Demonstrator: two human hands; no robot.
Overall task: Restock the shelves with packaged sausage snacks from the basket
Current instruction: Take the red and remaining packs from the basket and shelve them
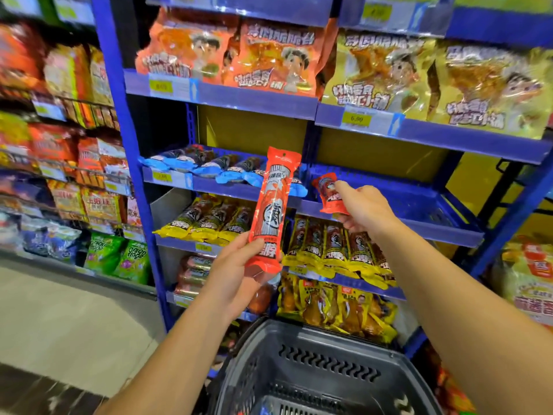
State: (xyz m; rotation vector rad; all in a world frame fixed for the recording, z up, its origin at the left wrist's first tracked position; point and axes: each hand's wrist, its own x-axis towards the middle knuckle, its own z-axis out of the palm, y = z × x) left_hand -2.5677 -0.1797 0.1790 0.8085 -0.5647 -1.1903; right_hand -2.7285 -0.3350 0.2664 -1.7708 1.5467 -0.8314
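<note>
My left hand (pixel 236 271) grips the bottom end of a long red sausage pack (pixel 273 205), held upright in front of the shelves. My right hand (pixel 363 208) holds a second red sausage pack (pixel 329 193) at the front lip of the blue shelf tray (pixel 419 205) on the right, which has bare mesh behind it. The grey basket (pixel 314 354) sits low in front of me, below both arms; its inside is mostly hidden.
Blue-wrapped sausages (pixel 209 167) fill the left tray at the same height. Yellow-wrapped sausages (pixel 329 247) lie one shelf down. Large orange and gold snack bags (pixel 389 70) stand above. More snack shelves (pixel 59 145) run along the left, beside grey floor (pixel 59 324).
</note>
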